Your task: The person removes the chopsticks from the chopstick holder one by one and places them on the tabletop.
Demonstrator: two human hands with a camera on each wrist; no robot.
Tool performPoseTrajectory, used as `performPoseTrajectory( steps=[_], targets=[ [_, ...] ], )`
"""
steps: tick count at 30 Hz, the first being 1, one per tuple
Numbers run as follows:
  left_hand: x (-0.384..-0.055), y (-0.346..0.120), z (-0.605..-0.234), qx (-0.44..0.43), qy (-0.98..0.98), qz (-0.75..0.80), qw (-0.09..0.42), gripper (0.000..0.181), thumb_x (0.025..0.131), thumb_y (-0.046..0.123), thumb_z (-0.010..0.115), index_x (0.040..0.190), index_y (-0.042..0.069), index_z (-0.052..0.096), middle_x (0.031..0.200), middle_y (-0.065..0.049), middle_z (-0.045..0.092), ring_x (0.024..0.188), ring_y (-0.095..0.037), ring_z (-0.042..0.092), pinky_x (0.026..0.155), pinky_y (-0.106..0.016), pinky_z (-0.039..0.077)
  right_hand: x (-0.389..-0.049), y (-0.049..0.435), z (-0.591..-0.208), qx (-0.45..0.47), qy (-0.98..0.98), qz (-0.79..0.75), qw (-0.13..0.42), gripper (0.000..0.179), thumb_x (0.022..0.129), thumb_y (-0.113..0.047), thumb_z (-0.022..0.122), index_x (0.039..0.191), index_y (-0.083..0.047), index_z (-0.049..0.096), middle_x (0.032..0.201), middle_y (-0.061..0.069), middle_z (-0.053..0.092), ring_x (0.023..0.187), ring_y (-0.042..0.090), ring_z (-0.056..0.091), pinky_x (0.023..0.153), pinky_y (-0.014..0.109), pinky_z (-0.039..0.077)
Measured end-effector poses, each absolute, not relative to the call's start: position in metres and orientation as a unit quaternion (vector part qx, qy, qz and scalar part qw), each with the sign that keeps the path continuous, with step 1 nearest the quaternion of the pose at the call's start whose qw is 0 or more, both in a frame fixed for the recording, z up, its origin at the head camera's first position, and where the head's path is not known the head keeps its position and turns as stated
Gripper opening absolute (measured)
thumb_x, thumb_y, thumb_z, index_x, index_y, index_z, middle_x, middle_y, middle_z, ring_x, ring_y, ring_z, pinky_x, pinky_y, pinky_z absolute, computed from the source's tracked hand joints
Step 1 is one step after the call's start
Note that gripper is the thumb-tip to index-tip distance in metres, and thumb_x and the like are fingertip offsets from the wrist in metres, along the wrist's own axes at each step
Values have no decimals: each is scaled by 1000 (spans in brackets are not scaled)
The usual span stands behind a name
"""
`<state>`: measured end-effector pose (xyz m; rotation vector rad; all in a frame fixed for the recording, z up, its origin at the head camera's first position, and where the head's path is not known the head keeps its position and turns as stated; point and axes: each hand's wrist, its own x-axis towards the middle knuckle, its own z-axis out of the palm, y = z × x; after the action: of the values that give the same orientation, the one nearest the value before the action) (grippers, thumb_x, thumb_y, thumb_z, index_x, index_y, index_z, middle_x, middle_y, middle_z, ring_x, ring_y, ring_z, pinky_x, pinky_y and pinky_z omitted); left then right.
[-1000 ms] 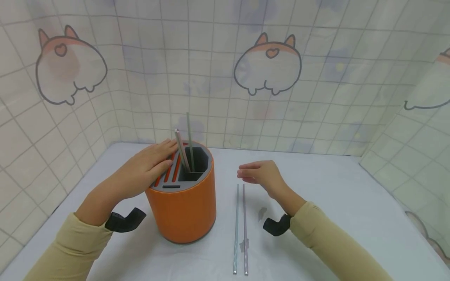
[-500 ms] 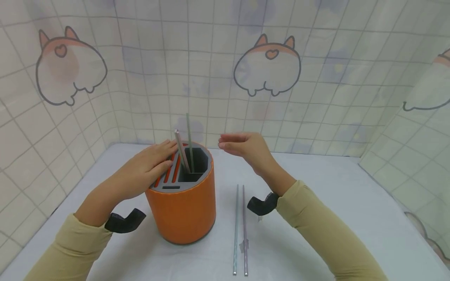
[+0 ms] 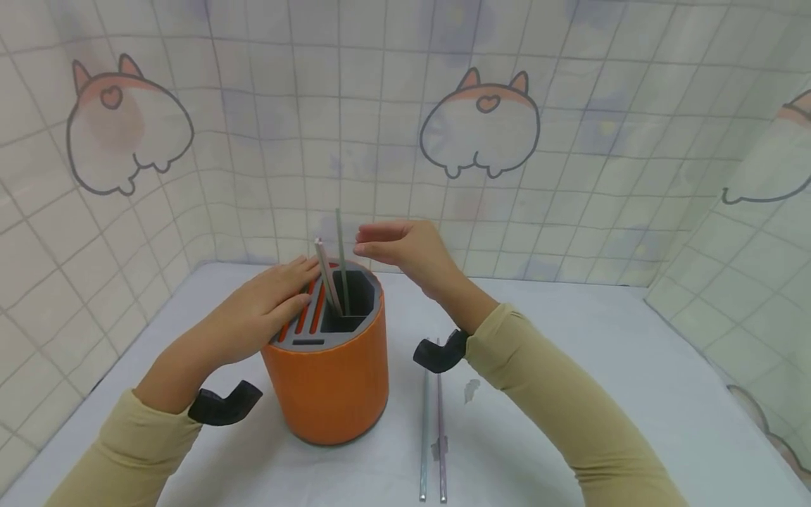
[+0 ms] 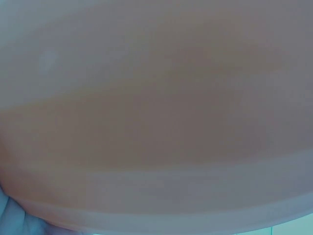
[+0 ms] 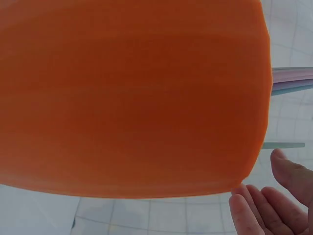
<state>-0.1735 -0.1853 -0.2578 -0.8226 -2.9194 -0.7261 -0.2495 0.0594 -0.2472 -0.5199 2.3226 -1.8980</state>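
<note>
An orange cylindrical knife holder [image 3: 336, 394] with a grey slotted top stands upright on the table. My left hand [image 3: 247, 317] lies across its slots, fingers extended. A lone greenish chopstick [image 3: 340, 246] and a bundle of pinkish chopsticks [image 3: 327, 271] stick up from its dark compartment. My right hand [image 3: 412, 253] is just right of the greenish chopstick, above the far rim, thumb and fingers apart with nothing between them. In the right wrist view its fingers [image 5: 269, 210] are beside the holder's rim. The holder's wall [image 4: 146, 127] fills the left wrist view, blurred.
A bluish chopstick [image 3: 424, 436] and a purplish chopstick [image 3: 441, 443] lie side by side on the white tabletop [image 3: 538, 436], right of the holder, their far ends partly behind the right wrist's black mount [image 3: 440, 353]. A tile-patterned curtain [image 3: 266, 162] encloses the back and sides.
My right hand has moved left and upward, from over the far ends of the lying chopsticks to beside the greenish chopstick. My left hand has stayed on the holder.
</note>
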Motion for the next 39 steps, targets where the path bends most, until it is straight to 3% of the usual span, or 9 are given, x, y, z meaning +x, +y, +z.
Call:
performPoseTrajectory(
  steps=[10, 17, 20, 27, 34, 39],
  targets=[
    [-174, -187, -260, -268, -936, -228, 16, 54, 107, 32, 40, 157, 13, 32, 165, -8, 26, 154, -37, 17, 122, -63, 16, -250, 44, -243, -184, 758, -622, 69, 36, 86, -19, 79, 121, -10, 73, 118, 3, 74, 108, 15, 72, 104, 36, 53],
    [-174, -188, -260, -273, -934, -230, 19, 54, 107, 32, 40, 157, 14, 32, 165, -8, 26, 154, -37, 17, 123, -62, 16, -250, 34, -244, -196, 731, -649, 76, 31, 86, -9, 77, 116, -2, 73, 114, 11, 75, 100, 19, 75, 92, 30, 59],
    [-174, -188, -260, -276, -934, -228, 22, 53, 107, 31, 40, 156, 13, 33, 165, -8, 27, 154, -37, 18, 123, -62, 16, -249, 32, -243, -185, 739, -645, 65, 29, 86, -10, 78, 113, -1, 74, 109, 12, 76, 95, 20, 76, 89, 31, 60],
    [-174, -187, -260, -275, -934, -229, 21, 53, 107, 32, 40, 156, 12, 33, 165, -9, 26, 154, -36, 18, 123, -61, 16, -242, 37, -230, -180, 747, -640, 29, 27, 85, -18, 80, 110, -6, 77, 105, 6, 78, 97, 19, 76, 102, 35, 54],
    [-175, -186, -260, -281, -931, -232, 23, 53, 107, 31, 40, 156, 12, 33, 164, -10, 27, 154, -36, 18, 124, -59, 16, -234, 48, -206, -215, 695, -685, -24, 24, 85, -10, 79, 107, -1, 76, 103, 10, 78, 97, 21, 76, 87, 31, 61],
    [-175, -186, -260, -280, -931, -233, 26, 53, 107, 31, 40, 156, 11, 34, 164, -10, 28, 154, -37, 19, 124, -58, 17, -225, 59, -186, -227, 668, -707, -55, 24, 86, -6, 76, 108, 3, 75, 103, 11, 78, 96, 20, 76, 87, 33, 61]
  ],
)
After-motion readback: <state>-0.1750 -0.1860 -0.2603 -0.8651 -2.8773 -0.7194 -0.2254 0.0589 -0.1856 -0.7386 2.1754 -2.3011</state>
